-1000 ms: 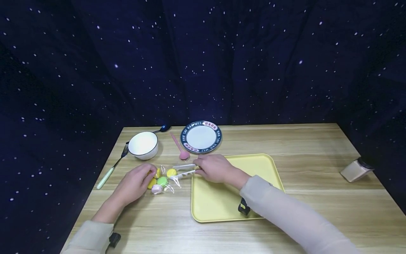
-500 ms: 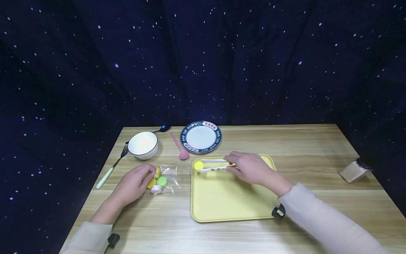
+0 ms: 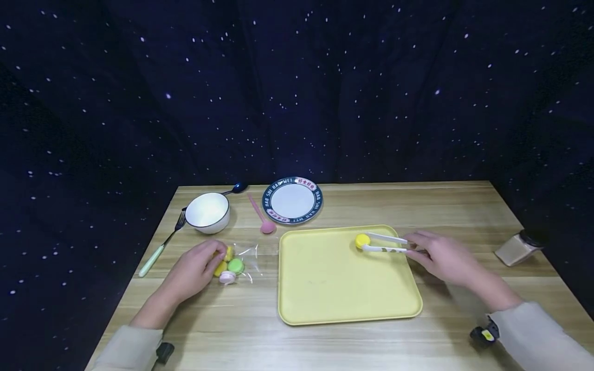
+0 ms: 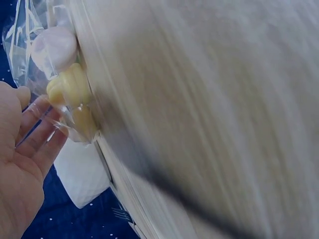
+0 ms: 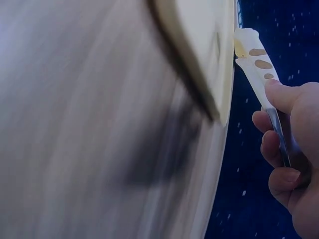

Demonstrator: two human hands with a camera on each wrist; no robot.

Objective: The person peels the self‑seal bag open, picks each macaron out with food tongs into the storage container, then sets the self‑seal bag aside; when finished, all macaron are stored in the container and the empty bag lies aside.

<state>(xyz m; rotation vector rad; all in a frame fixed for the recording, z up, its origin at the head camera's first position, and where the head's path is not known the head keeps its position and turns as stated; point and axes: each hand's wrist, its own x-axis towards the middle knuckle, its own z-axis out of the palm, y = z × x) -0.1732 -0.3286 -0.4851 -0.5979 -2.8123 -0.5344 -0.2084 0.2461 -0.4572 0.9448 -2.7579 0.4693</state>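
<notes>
Left fingers pinch a bag of macarons; right fingers clamp tongs holding a yellow macaron over a tray's far-right part.

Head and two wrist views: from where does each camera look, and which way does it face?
Head: worn on the head, facing forward and down at the table; left hand, right hand and sleeves show.
Left wrist: on that wrist, facing the table and bag; left hand shows.
Right wrist: on that wrist, facing the table and tongs; right hand shows.
The head view shares the bag with left wrist, the tongs with right.
</notes>
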